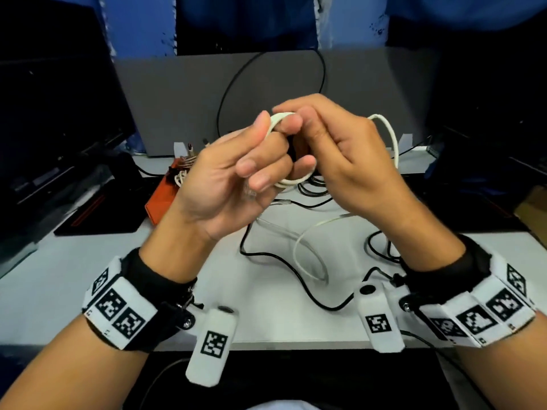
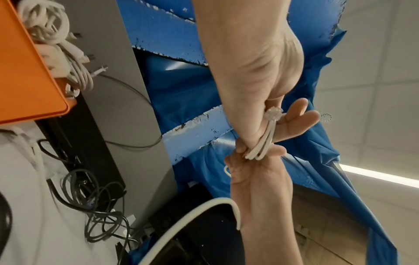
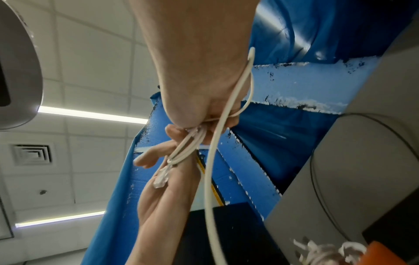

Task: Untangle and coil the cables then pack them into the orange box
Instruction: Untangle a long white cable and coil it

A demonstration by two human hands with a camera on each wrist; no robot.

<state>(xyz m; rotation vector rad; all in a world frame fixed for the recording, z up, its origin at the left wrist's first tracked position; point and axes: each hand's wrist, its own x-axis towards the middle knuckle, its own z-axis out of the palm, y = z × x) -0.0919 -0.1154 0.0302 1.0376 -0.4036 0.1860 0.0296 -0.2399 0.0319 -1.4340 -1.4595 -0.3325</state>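
Fingers [image 1: 260,161] of both hands around white cable [image 1: 387,134]

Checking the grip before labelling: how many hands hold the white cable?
2. The left hand pinches the coiled loops of the white cable; the right hand grips the same coil from the opposite side. The loose tail lies on the table.

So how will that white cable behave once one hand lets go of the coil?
The white cable probably springs loose: its loops stay gathered only where the left hand and right hand pinch them. It looks floppy and light, its tail curling slack on the table.
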